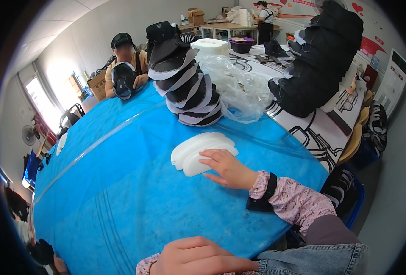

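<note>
A small overlapping pile of white, smooth, crescent-shaped pieces, shaped like cap visor inserts, lies on the blue-covered table. My right hand reaches in from the right with its fingers apart. Its fingertips rest on the near right side of the pile, and nothing is gripped. Down at the table's near edge, my left hand lies with fingers stretched to the right, close to my denim-clad lap, and holds nothing that I can see. Beyond the pile stands a leaning stack of black caps with pale edging.
Clear plastic bags lie right of the cap stack. A tall black stack rises on the patterned table at right. Across the blue table a person handles a dark cap. Another person stands far back. Stools line the right side.
</note>
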`<state>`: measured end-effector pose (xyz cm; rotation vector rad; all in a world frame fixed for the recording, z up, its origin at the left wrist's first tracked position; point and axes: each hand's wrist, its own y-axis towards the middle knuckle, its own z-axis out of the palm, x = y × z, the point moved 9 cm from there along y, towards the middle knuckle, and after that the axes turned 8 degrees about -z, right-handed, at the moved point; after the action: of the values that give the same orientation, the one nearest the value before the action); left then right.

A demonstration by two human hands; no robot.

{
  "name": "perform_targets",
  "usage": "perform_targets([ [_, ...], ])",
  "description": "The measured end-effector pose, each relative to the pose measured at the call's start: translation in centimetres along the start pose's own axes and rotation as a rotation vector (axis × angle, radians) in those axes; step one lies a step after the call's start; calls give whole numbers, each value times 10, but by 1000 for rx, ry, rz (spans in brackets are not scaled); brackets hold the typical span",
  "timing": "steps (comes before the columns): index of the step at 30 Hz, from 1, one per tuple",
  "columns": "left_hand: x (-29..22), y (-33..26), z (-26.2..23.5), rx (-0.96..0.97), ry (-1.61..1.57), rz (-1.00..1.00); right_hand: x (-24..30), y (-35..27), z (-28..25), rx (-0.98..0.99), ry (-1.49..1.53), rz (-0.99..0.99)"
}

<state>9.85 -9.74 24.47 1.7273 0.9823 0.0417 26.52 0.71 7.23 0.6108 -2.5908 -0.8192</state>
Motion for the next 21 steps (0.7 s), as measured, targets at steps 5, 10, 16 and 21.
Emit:
perform_targets([
  [5,2,-4,-13,71,-85,-12,-31,-19,30,75,-113,94],
  [10,-13,-8,-48,-148,-283,125,-27,-19,21,111,-88,93],
  [16,-14,-19,-75,-133,-288,-57,-24,-12,23,117,-76,111],
  [21,-2,-8,-57,-94,-482,-95,-36,-17,29,55,-61,65],
])
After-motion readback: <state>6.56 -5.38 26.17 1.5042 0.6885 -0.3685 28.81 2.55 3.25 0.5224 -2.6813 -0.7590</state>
